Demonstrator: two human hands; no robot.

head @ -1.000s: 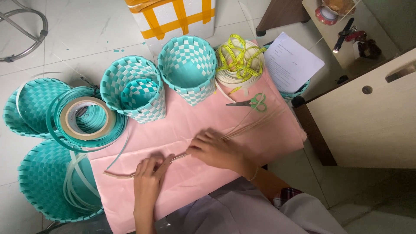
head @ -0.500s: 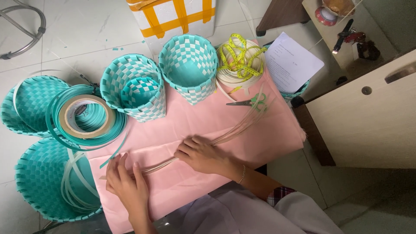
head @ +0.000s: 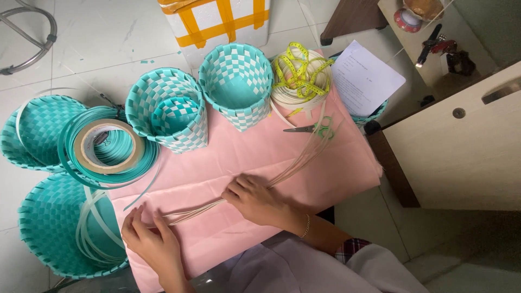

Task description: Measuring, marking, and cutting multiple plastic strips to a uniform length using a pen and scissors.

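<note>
A bundle of thin cream strips (head: 293, 165) lies slantwise across a pink cloth (head: 331, 179). My right hand (head: 255, 198) presses down on the middle of the bundle. My left hand (head: 152, 239) rests on the cloth at the bundle's near left end, fingertips touching the strip ends. Both hands lie flat with fingers slightly apart, pinning the strips rather than lifting them.
Two teal-and-white woven baskets (head: 171, 108) (head: 237, 84) stand at the cloth's far edge. Green-handled scissors (head: 312, 128) and a cream strip coil with a yellow tape measure (head: 301, 76) lie right. Teal strip coil with tape roll (head: 106, 146) and woven lids (head: 54, 228) sit left. A wooden cabinet (head: 461, 146) stands right.
My left hand has slid left and nearer along the strips, away from my right hand. The bundle now lies stretched out flatter between the two hands.
</note>
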